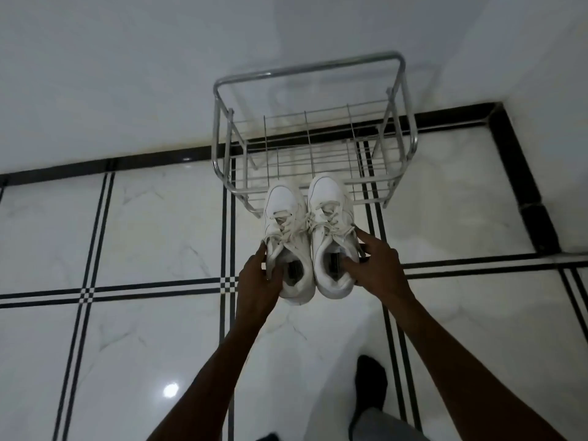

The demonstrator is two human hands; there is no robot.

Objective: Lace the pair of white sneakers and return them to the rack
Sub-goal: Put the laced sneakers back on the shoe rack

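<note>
Two white sneakers are held side by side, toes pointing away from me toward the metal shoe rack (219, 122). My left hand (257, 281) grips the collar of the left sneaker (286, 237), thumb inside its opening. My right hand (375, 265) holds the right sneaker (331, 224) the same way, fingers spread along its outer side. Both shoes are laced, with cream laces crossing over the tongues. Their toes overlap the front edge of the rack's wire shelf; I cannot tell whether they touch it.
The chrome rack stands against a white wall (111, 74), and its wire shelves hold nothing. The floor (152, 224) is glossy white marble tile with black stripe lines and a black border. My dark-socked foot (370, 377) shows at the bottom.
</note>
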